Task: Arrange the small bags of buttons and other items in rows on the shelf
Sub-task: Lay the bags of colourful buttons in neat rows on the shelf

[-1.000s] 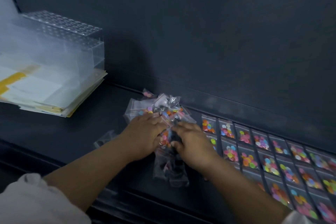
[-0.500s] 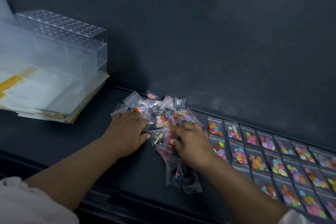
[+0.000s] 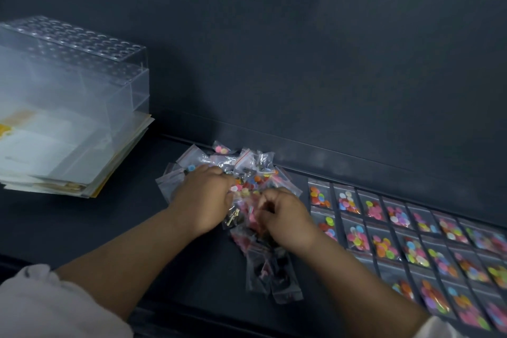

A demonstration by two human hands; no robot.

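A loose pile of small clear bags (image 3: 248, 160) holding coloured buttons and small dark items lies mid-shelf against the back wall. My left hand (image 3: 204, 199) rests palm down on the pile's left side, fingers bent over the bags. My right hand (image 3: 286, 218) sits on the pile's right side with curled fingers, thumb and forefinger pinching a small bag (image 3: 253, 210). Several dark-filled bags (image 3: 274, 274) trail toward the front edge below my right wrist. To the right, rows of button bags (image 3: 384, 230) lie flat side by side, running off the right edge.
A clear acrylic box with a perforated top (image 3: 74, 82) stands on a stack of papers (image 3: 68, 170) at the left. The dark shelf (image 3: 131, 225) has a raised front lip (image 3: 192, 318) and a dark back wall behind the pile.
My left hand swept left and came partly back, spreading bags out on the pile's left side. My right hand stayed put and its fingers curled tighter onto a bag.
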